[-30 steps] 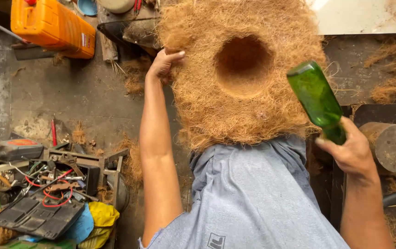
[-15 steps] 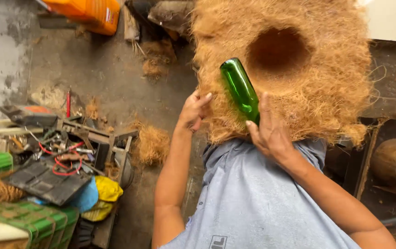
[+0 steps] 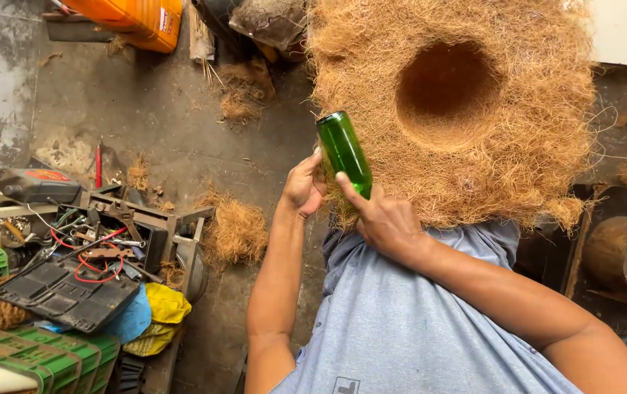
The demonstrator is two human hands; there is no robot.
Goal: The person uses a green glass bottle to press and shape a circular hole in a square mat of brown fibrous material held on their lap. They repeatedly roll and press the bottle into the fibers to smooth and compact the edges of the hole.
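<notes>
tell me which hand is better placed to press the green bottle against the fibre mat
Right, likely. The right hand already grips the green bottle against the fibre mat; the left hand steadies the mat's edge.

a green glass bottle (image 3: 344,152) against tan-brown coir mat (image 3: 518,168), over a grey-blue shirt (image 3: 416,328)

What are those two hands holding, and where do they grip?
The right hand holds a green bottle by its lower end. The left hand grips the edge of the fibre nest, beside the bottle.
</notes>
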